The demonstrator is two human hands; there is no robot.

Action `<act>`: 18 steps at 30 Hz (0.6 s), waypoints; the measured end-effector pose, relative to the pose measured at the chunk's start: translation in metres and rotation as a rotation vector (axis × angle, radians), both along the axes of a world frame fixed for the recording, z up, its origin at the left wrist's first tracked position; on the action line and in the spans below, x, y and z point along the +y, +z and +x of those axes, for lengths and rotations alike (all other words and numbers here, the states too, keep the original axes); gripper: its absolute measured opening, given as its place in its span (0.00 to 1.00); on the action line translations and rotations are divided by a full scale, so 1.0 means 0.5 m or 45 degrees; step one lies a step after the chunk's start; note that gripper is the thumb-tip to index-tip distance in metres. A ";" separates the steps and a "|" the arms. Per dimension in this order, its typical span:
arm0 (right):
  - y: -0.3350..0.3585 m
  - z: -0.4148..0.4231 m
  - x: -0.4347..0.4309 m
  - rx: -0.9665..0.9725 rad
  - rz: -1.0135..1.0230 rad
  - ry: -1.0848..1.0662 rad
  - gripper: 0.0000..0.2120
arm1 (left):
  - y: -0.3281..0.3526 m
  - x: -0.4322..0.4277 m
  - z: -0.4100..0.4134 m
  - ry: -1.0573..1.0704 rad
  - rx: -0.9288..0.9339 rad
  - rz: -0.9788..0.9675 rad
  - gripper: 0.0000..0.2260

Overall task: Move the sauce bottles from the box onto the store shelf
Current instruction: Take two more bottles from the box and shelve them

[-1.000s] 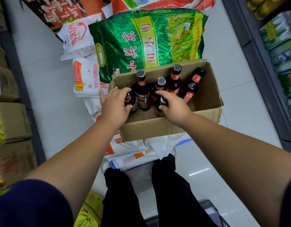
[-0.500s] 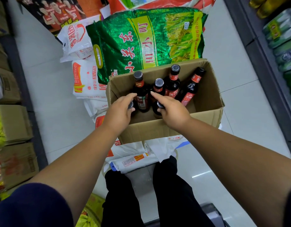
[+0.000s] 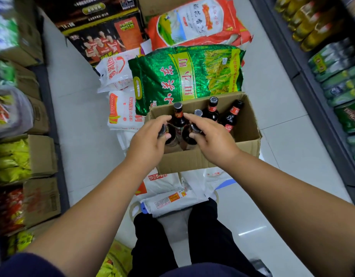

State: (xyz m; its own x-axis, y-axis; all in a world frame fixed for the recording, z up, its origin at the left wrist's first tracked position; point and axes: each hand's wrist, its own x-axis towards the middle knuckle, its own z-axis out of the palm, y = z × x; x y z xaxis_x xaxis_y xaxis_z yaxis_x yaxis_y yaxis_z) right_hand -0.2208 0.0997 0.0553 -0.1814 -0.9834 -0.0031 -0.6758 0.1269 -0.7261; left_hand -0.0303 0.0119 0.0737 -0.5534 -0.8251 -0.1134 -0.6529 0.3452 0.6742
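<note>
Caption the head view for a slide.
Both hands, left and right, grip sauce bottles in a cardboard box.

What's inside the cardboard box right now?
The cardboard box holds six dark sauce bottles. The left hand and right hand each grip one by the neck, hiding parts of both bottles.

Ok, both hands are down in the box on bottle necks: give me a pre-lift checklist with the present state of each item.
1. Left hand closed round a bottle neck: ok.
2. Right hand closed round a bottle neck: ok, fingers wrap the cap.
3. Path upward out of the cardboard box free: ok, the top is open.
4. Neighbouring bottles standing clear of the grips: not ok, one stands right between the hands.
5. Free slot on the store shelf: cannot tell.
</note>
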 end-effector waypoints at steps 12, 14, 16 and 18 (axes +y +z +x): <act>0.109 0.066 0.015 0.052 -0.079 -0.027 0.24 | 0.091 0.013 0.091 -0.004 0.016 -0.024 0.18; 0.119 0.070 0.020 0.043 -0.091 -0.026 0.23 | 0.101 0.017 0.095 0.020 0.020 -0.037 0.18; 0.132 0.070 0.024 0.041 -0.100 -0.041 0.23 | 0.113 0.019 0.102 0.047 0.020 -0.057 0.18; 0.143 0.070 0.024 0.057 -0.094 -0.061 0.22 | 0.124 0.019 0.108 0.053 0.015 -0.073 0.18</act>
State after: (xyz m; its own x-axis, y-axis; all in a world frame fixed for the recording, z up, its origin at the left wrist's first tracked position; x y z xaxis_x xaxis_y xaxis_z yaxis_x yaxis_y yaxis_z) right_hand -0.1858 0.1117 0.1266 -0.2263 -0.9709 0.0785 -0.7022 0.1068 -0.7039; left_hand 0.0235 0.0215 0.1355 -0.5196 -0.8524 -0.0593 -0.6598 0.3562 0.6617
